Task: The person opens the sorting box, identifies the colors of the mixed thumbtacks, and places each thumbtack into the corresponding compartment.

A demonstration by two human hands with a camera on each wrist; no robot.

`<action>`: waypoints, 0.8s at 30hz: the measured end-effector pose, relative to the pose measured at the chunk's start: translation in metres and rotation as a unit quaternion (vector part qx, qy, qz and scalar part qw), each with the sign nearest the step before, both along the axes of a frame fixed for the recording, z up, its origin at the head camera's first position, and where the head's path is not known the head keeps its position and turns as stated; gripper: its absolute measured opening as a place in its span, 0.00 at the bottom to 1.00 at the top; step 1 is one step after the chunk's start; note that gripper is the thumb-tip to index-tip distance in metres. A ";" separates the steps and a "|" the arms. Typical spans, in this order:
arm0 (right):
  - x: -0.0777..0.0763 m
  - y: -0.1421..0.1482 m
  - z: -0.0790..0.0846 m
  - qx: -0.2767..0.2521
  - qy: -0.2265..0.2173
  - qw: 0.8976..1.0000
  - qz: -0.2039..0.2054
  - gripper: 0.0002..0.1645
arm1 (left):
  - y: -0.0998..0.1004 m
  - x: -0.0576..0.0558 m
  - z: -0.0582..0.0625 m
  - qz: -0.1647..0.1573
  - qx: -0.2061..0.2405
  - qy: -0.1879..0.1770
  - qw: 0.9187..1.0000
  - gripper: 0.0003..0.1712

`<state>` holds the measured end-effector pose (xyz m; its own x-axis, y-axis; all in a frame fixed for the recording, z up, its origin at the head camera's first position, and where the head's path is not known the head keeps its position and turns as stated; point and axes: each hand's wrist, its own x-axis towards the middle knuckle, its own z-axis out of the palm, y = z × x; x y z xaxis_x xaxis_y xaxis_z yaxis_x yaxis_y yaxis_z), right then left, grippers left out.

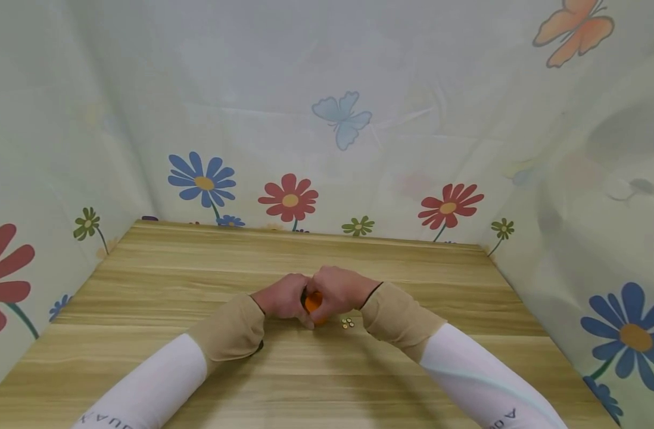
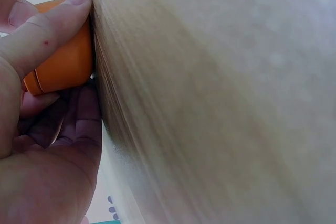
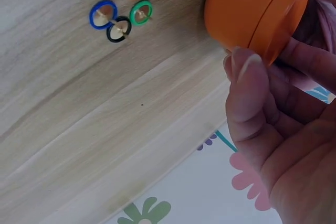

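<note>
Cup (image 1: 314,302) at the middle of the table (image 1: 300,381), grasped by left hand (image 1: 286,297) at its 9 o'clock and right hand (image 1: 339,289) at 2; four tops (image 3: 119,27) lie nearby at 4 o'clock

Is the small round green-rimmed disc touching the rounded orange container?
Apart: the right wrist view plainly shows bare wood-grain tabletop between the green-rimmed disc and the orange container.
</note>
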<state>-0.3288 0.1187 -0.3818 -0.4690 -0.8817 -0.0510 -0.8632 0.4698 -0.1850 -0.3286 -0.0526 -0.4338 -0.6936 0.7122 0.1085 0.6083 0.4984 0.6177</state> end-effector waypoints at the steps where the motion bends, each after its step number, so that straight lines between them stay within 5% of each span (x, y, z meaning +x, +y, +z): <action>1: 0.000 0.000 0.000 -0.001 0.001 1.000 0.002 0.13 | 0.000 0.000 0.000 -0.001 0.000 0.000 1.000 0.27; 24: -0.001 0.001 -0.002 -0.010 0.002 1.000 0.017 0.12 | 0.000 -0.001 -0.001 -0.001 0.000 0.004 1.000 0.28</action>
<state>-0.3299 0.1192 -0.3842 -0.4384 -0.8982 -0.0312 -0.8797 0.4359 -0.1898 -0.3293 -0.0528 -0.4344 -0.6913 0.7136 0.1137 0.6144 0.4976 0.6122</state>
